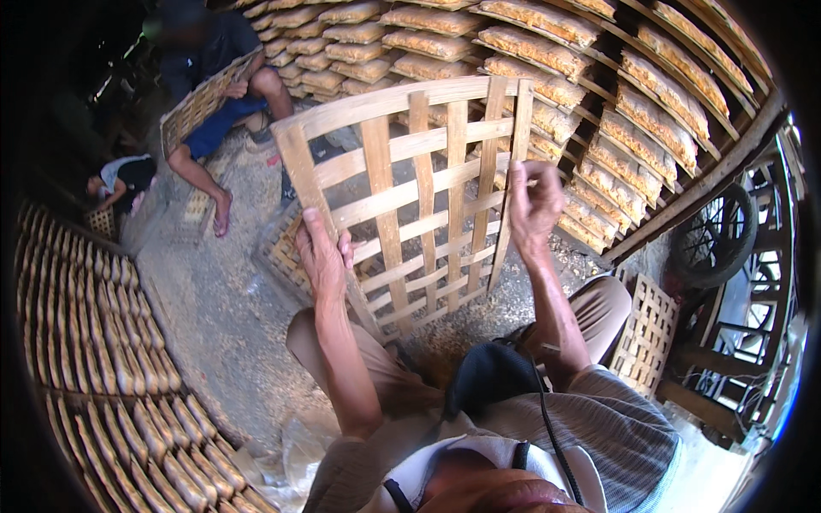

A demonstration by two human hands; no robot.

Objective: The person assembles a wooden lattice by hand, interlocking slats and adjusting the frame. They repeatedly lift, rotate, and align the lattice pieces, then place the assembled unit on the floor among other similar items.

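A woven bamboo tray (392,202) with an open lattice and flat wooden side strips stands tilted upright in front of me, between my knees. My left hand (322,256) is closed round its left side strip, thumb up on the near face. At the right side strip my right hand (535,201) is raised with its fingers curled together and the thumb against the strip. Whether something small is pinched in those fingers cannot be made out. Behind the tray, low on the left, another woven tray (289,249) lies partly hidden.
Racks of filled trays (534,64) rise ahead and right; more rows (94,316) stand at left. A seated person (209,81) holds a tray; another person (124,181) is farther back. A lattice tray (643,333) and a wheel (714,235) are at right. Debris litters the floor (201,295).
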